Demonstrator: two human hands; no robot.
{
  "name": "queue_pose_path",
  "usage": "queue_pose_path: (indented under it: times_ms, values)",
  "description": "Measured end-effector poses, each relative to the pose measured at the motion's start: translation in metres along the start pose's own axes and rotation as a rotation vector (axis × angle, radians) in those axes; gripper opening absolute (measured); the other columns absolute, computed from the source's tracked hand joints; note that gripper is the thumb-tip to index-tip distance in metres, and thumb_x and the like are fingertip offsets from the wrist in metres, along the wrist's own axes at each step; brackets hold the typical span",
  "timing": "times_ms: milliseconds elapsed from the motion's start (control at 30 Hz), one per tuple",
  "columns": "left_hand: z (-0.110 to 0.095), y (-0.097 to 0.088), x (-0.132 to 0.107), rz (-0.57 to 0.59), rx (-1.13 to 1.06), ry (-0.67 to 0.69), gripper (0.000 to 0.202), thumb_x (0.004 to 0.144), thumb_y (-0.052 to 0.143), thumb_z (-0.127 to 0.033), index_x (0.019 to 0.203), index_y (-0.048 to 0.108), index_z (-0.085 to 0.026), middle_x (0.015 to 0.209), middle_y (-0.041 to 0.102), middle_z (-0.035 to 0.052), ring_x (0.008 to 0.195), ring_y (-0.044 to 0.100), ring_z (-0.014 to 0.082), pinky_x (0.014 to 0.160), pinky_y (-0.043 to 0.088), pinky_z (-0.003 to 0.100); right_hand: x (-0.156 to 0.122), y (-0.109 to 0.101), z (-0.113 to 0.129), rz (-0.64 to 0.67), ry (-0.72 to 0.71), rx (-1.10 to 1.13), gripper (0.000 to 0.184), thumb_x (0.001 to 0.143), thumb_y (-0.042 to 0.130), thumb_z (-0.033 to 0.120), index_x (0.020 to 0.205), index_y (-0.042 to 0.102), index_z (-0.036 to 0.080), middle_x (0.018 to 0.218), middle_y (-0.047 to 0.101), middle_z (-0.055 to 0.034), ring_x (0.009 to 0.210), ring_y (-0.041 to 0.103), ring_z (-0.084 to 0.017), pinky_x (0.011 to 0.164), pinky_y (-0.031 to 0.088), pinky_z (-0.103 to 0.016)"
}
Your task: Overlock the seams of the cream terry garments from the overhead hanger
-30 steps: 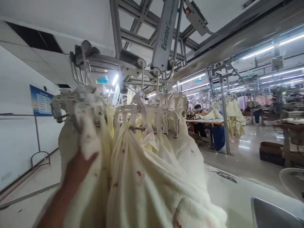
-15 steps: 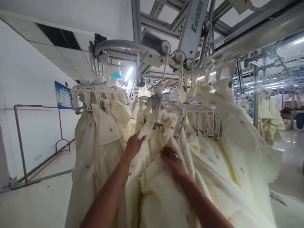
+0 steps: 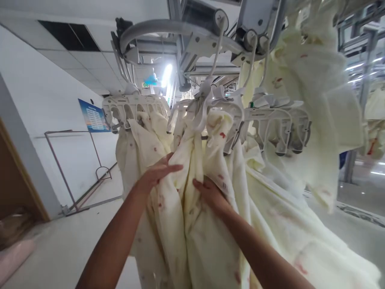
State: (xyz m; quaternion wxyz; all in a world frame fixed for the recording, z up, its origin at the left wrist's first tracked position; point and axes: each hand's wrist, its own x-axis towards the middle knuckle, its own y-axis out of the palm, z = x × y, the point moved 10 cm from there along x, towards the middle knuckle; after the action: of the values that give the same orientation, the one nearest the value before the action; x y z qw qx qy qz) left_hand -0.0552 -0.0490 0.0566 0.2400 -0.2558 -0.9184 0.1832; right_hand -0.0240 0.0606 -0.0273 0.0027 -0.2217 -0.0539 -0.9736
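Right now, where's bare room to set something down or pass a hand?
Set-down: pale glossy floor between the thin brown metal frame and the hanging cream, red-spotted cloth garments. Passing a hand: the gap above it looks open. Crowded: around the left hand and right hand, both at bunched cloth, and at the white plastic hangers, packed side by side.

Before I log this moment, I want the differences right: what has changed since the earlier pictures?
The left hand has moved right, from the left garments to the middle garments. The right hand, first out of view, now touches them too. A garment at right has risen beside the rail. The left garments still hang from white hangers.
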Motion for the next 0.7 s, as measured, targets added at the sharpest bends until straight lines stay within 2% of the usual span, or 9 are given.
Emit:
queue_pose_path:
  times_ms: [67, 100, 200, 300, 367, 433, 567, 633, 700]
  values:
    - [0.014, -0.022, -0.024, 0.055, 0.134, -0.056, 0.066, 0.063, 0.067, -0.043, 0.12, 0.051, -0.015, 0.099, 0.066, 0.0083, 0.081, 0.063, 0.0227, 0.067, 0.051, 0.03, -0.005, -0.012, 0.001, -0.045, 0.036, 0.055, 0.034, 0.079, 0.055, 0.043, 0.097, 0.064, 0.015, 0.092, 0.067, -0.007, 0.094, 0.06, -0.027, 0.091, 0.043, -0.04]
    - [0.021, -0.042, -0.034, 0.018, 0.302, -0.097, 0.059, 0.063, 0.066, -0.04, 0.115, 0.055, -0.017, 0.097, 0.067, 0.0065, 0.081, 0.063, 0.0227, 0.067, 0.051, 0.03, -0.008, -0.018, 0.005, -0.076, 0.045, 0.08, 0.035, 0.078, 0.057, 0.043, 0.099, 0.063, 0.016, 0.093, 0.067, -0.0069, 0.096, 0.059, -0.027, 0.091, 0.042, -0.04]
    - [0.027, -0.119, -0.06, -0.314, 0.885, -0.234, 0.034, 0.069, 0.056, -0.029, 0.1, 0.062, -0.018, 0.096, 0.065, 0.008, 0.088, 0.061, 0.0281, 0.073, 0.047, 0.035, -0.022, -0.02, 0.027, -0.151, 0.034, 0.171, 0.04, 0.077, 0.055, 0.047, 0.108, 0.058, 0.022, 0.099, 0.065, -0.0047, 0.099, 0.057, -0.025, 0.088, 0.045, -0.036]
    - [0.021, -0.165, -0.088, -0.609, 1.09, -0.318, 0.033, 0.077, 0.04, -0.025, 0.104, 0.055, -0.014, 0.111, 0.056, 0.0182, 0.103, 0.053, 0.0373, 0.081, 0.04, 0.047, -0.049, 0.018, 0.034, -0.018, 0.142, 0.292, 0.047, 0.075, 0.053, 0.052, 0.111, 0.055, 0.022, 0.091, 0.065, -0.0047, 0.086, 0.061, -0.025, 0.074, 0.05, -0.036]
    - [0.033, -0.167, -0.109, -0.659, 1.136, -0.365, 0.033, 0.078, 0.037, -0.025, 0.107, 0.051, -0.016, 0.114, 0.054, 0.0176, 0.104, 0.052, 0.0354, 0.08, 0.041, 0.046, -0.083, 0.06, 0.021, 0.233, 0.329, 0.279, 0.048, 0.066, 0.065, 0.043, 0.107, 0.058, 0.019, 0.082, 0.064, -0.0038, 0.078, 0.061, -0.024, 0.069, 0.05, -0.034]
    - [0.06, -0.153, -0.135, -0.593, 1.142, -0.42, 0.031, 0.076, 0.041, -0.023, 0.105, 0.051, -0.018, 0.11, 0.057, 0.0131, 0.099, 0.056, 0.0303, 0.077, 0.043, 0.039, -0.122, 0.086, 0.005, 0.431, 0.459, 0.203, 0.042, 0.061, 0.071, 0.029, 0.1, 0.062, 0.017, 0.08, 0.063, -0.0024, 0.08, 0.059, -0.022, 0.072, 0.049, -0.03]
    - [0.115, -0.126, -0.207, -0.417, 1.113, -0.548, 0.028, 0.075, 0.045, -0.026, 0.102, 0.052, -0.02, 0.092, 0.065, 0.0057, 0.083, 0.063, 0.0259, 0.066, 0.046, 0.032, -0.158, 0.086, -0.011, 0.48, 0.43, -0.057, 0.036, 0.063, 0.066, 0.019, 0.098, 0.063, 0.017, 0.092, 0.062, -0.0015, 0.087, 0.057, -0.021, 0.073, 0.046, -0.025]
    - [0.121, -0.126, -0.239, -0.385, 1.016, -0.564, 0.027, 0.078, 0.045, -0.031, 0.103, 0.053, -0.021, 0.082, 0.067, 0.0035, 0.075, 0.064, 0.0254, 0.062, 0.048, 0.032, -0.165, 0.09, -0.017, 0.547, 0.433, -0.229, 0.033, 0.062, 0.065, 0.016, 0.095, 0.065, 0.019, 0.092, 0.064, -0.0009, 0.087, 0.058, -0.021, 0.073, 0.046, -0.025]
    - [0.11, -0.126, -0.257, -0.393, 0.813, -0.496, 0.031, 0.081, 0.044, -0.036, 0.106, 0.053, -0.021, 0.079, 0.068, 0.0024, 0.074, 0.065, 0.0239, 0.061, 0.051, 0.031, -0.171, 0.118, -0.014, 0.666, 0.489, -0.113, 0.031, 0.066, 0.064, 0.02, 0.096, 0.067, 0.021, 0.096, 0.066, -0.0011, 0.093, 0.059, -0.022, 0.081, 0.046, -0.028]
